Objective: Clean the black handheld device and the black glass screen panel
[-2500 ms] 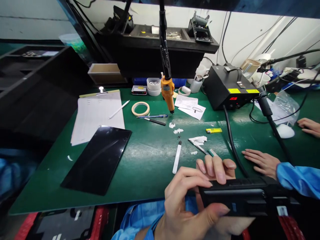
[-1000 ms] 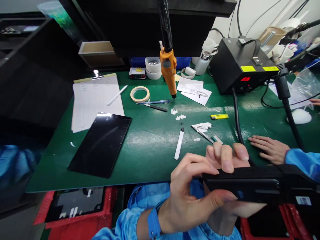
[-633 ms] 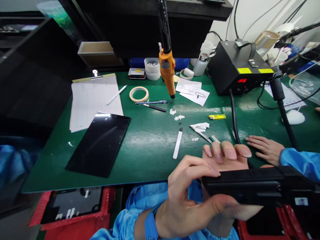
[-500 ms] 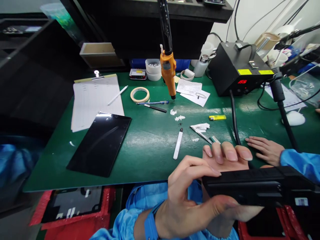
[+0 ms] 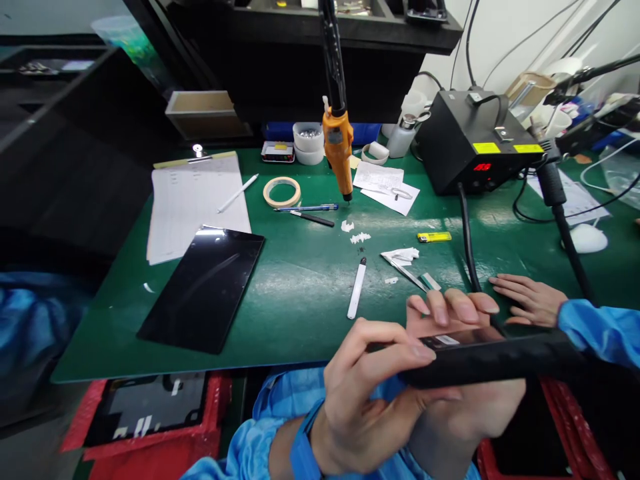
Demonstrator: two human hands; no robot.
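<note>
Green bench (image 5: 300, 300) is filling the middle, w/ a blk panel (image 5: 205, 293) lying flat on its L side; blk device (image 5: 480, 363) is hanging in the hands by the near edge, R of centre, apparently being angled; L hand (image 5: 365, 393) is pinching its L end; R hand (image 5: 480, 407) is cupping round behind (contact's hidden, can't tell how tight); any re-angling is prob. calling for two-handed support, clear of the tweezers (image 5: 411, 275).
</note>
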